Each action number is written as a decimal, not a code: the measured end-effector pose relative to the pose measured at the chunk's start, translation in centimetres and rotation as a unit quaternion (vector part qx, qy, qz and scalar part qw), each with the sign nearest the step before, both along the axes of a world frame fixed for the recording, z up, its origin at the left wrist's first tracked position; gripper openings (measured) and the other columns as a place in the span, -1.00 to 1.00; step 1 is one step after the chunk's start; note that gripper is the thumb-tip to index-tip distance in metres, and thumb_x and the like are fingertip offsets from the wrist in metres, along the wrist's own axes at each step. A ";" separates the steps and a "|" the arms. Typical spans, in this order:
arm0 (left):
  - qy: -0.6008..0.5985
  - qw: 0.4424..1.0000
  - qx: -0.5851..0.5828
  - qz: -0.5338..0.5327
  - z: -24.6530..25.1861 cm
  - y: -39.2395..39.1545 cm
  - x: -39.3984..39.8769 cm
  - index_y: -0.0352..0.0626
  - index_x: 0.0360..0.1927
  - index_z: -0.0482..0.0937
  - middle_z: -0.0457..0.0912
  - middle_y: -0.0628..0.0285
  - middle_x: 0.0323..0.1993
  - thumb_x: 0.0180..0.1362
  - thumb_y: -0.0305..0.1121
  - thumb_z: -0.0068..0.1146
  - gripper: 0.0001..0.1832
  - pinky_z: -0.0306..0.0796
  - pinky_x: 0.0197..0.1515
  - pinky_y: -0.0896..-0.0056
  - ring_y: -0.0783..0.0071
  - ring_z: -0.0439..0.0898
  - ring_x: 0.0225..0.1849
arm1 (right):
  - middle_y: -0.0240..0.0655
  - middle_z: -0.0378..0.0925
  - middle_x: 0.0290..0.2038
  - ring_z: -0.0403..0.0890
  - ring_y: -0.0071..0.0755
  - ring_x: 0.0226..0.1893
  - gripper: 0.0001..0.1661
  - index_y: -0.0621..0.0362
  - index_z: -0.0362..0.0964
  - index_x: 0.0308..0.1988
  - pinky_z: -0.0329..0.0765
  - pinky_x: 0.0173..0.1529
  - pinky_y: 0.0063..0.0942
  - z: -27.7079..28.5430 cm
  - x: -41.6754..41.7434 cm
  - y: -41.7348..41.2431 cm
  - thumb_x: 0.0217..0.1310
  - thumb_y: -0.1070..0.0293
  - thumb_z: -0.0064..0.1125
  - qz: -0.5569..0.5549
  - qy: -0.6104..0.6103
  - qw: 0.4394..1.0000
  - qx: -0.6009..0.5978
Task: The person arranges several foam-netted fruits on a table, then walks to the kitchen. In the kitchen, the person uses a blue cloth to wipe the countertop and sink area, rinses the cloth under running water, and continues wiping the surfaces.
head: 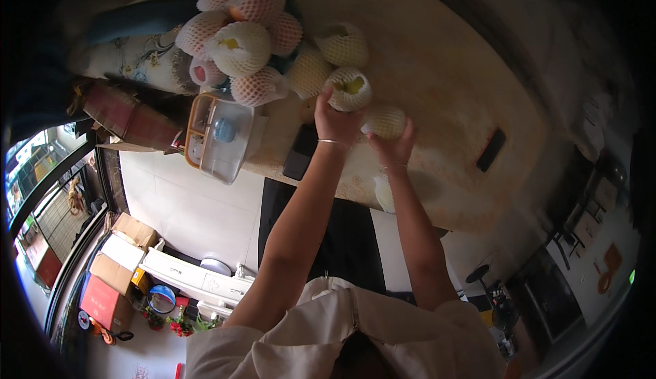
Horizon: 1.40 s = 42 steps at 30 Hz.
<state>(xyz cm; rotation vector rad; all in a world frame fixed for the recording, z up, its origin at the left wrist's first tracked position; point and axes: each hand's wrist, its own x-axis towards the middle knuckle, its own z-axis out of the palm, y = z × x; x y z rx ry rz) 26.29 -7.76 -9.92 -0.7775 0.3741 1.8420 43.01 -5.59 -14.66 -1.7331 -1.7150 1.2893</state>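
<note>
My left hand grips a yellow-green fruit in a white foam net near the middle of the tabletop. Just to its right, my right hand holds another fruit in a pale foam net. Two more pale-netted fruits, one nearer and one farther, lie beyond my left hand. A heap of fruits in pink foam nets, with a white-netted one on it, stands at the upper left. Partly behind my right forearm, a pale foam net shows at the table's near edge.
A clear divided plastic container with a blue item sits at the table's left edge. Beside it lie a dark phone-like object and a torn cardboard box. Another dark, flat object lies on the table at the right.
</note>
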 end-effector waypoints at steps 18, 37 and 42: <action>-0.015 0.999 -0.037 0.015 -4.2 -1.4 2.2 0.11 0.22 0.00 0.19 0.25 0.20 0.08 -0.29 0.12 -0.32 0.31 0.08 0.05 0.23 0.31 0.15 | -0.06 0.24 0.03 0.28 0.10 0.07 -0.03 0.04 0.20 0.09 0.31 0.14 -0.18 12.4 -19.3 6.2 -0.47 0.39 0.45 0.438 -0.141 0.870 0.177; -0.040 0.999 -0.018 -0.026 -0.1 -2.2 0.9 -0.01 0.16 0.18 0.05 0.22 0.25 -0.02 -0.14 0.09 -0.36 0.11 0.22 -0.17 0.12 0.11 0.26 | -0.19 0.11 0.18 0.13 -0.11 0.20 -0.09 0.05 0.10 0.19 0.18 0.19 -0.15 13.4 -11.8 7.2 -0.14 0.23 0.40 0.286 0.007 0.945 0.158; -0.050 0.996 -0.070 -0.009 0.4 -3.2 3.2 0.10 0.25 0.09 0.03 0.32 0.30 0.07 -0.07 -0.01 -0.34 0.03 0.28 -0.14 0.12 0.03 0.33 | -0.11 0.14 0.14 0.17 -0.03 0.17 -0.29 0.06 0.25 0.05 0.17 0.14 -0.02 7.4 3.2 -0.3 -0.09 0.12 0.35 0.100 -0.159 0.973 0.133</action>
